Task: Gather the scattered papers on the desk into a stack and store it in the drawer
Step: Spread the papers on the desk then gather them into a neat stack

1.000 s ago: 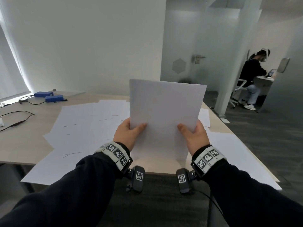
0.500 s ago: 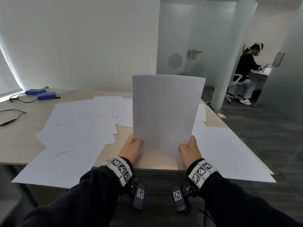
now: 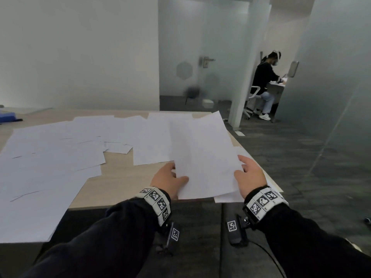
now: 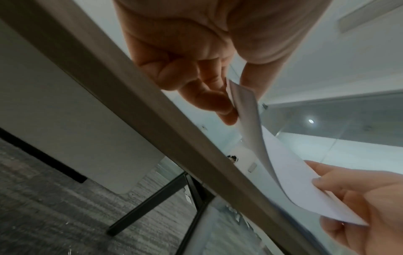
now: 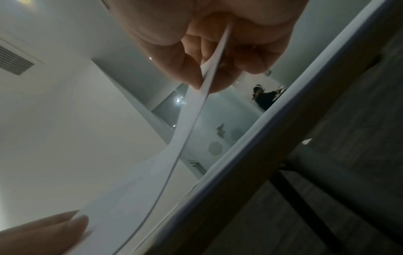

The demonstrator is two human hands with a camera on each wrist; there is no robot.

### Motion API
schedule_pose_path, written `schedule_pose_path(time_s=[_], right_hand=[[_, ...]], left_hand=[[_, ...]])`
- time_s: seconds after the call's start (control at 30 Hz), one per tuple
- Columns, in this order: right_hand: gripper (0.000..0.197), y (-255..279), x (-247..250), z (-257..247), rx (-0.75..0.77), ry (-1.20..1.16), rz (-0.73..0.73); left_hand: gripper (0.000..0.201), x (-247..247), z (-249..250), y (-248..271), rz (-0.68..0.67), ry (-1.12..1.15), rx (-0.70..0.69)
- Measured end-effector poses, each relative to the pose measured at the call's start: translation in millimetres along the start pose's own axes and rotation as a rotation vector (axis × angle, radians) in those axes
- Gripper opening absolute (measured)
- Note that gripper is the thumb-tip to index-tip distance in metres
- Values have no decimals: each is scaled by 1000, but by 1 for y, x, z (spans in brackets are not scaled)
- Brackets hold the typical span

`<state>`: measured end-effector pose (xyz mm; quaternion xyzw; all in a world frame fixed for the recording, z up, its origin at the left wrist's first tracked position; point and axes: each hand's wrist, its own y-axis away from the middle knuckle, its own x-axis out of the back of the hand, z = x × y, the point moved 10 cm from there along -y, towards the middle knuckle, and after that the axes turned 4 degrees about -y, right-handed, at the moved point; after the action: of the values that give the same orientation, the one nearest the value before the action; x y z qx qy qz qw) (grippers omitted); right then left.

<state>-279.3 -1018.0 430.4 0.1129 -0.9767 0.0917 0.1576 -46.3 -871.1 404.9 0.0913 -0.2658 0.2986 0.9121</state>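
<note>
A thin stack of white papers (image 3: pixel 202 155) lies tilted low over the right end of the wooden desk (image 3: pixel 120 177). My left hand (image 3: pixel 170 180) pinches its near left edge between thumb and fingers, and my right hand (image 3: pixel 248 173) pinches its near right edge. In the left wrist view the sheets (image 4: pixel 281 165) sag between both hands just above the desk edge (image 4: pixel 152 107). The right wrist view shows the stack (image 5: pixel 191 110) clamped between thumb and fingers. Several loose sheets (image 3: pixel 50 157) cover the left and middle of the desk. No drawer shows.
A blue box (image 3: pixel 8 116) sits at the desk's far left. More sheets (image 3: pixel 228 197) lie under the held stack at the near right edge. Black desk legs (image 4: pixel 152 203) stand below. A seated person (image 3: pixel 265 85) works beyond a glass partition at the right.
The stack stood upright in both hands before; now it has tipped forward and down, lying nearly flat over the desk's right end. Both hands moved lower and slightly right.
</note>
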Motion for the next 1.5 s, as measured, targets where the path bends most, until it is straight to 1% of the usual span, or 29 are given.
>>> schedule_pose_path(time_s=[0.07,0.17,0.27,0.37,0.4,0.5,0.6,0.63,0.7,0.77,0.8,0.87,0.93,1.03,1.13,1.23,1.27,1.3,1.4,1.43,1.47,1.5], right_hand=[[52,-6,22,15,-31,62,29],[52,-15,47,34,-95,132,45],[51,-24,62,44,-99,215,47],[44,-29,75,48,-102,251,62],[42,-31,79,50,-114,260,67],[48,-34,83,56,-147,253,69],[49,-33,82,57,-176,285,72],[48,-31,82,52,-173,338,87],[40,-23,75,35,-130,432,108],[28,-13,54,15,-60,436,81],[23,-6,38,4,-11,437,55],[17,9,-2,-21,108,443,-22],[15,26,-48,-40,199,428,-133],[13,55,-119,-58,284,412,-312],[18,86,-181,-69,355,460,-454],[30,109,-229,-74,349,534,-577],[33,116,-242,-76,353,561,-610],[35,122,-254,-79,364,592,-638],[40,135,-287,-87,406,645,-703],[42,139,-296,-90,415,655,-718],[43,141,-304,-93,421,664,-728],[44,143,-312,-96,425,672,-731]], left_hand=[[32,-24,14,-1,-28,-53,-39],[34,-54,33,-3,-88,-88,-62],[46,-73,45,-9,-126,-103,-82],[70,-84,47,-14,-144,-136,-76],[74,-87,47,-16,-145,-135,-66],[70,-90,44,-18,-163,-126,-51],[62,-83,36,-15,-170,-214,-39],[57,-77,34,-13,-155,-250,-38],[39,-61,30,-7,-109,-280,-46],[20,-43,24,2,-68,-255,-72],[14,-33,21,7,-53,-245,-90],[10,-7,12,20,-17,-249,-124],[12,23,2,34,32,-313,-173],[18,68,-21,54,100,-480,-227],[21,114,-51,71,162,-573,-195],[27,161,-79,88,221,-616,-137],[34,175,-88,94,230,-640,-120],[46,187,-98,100,221,-678,-97],[95,212,-137,116,111,-852,5],[107,221,-150,122,82,-915,40],[115,230,-163,126,67,-965,70],[118,240,-174,130,63,-998,95]])
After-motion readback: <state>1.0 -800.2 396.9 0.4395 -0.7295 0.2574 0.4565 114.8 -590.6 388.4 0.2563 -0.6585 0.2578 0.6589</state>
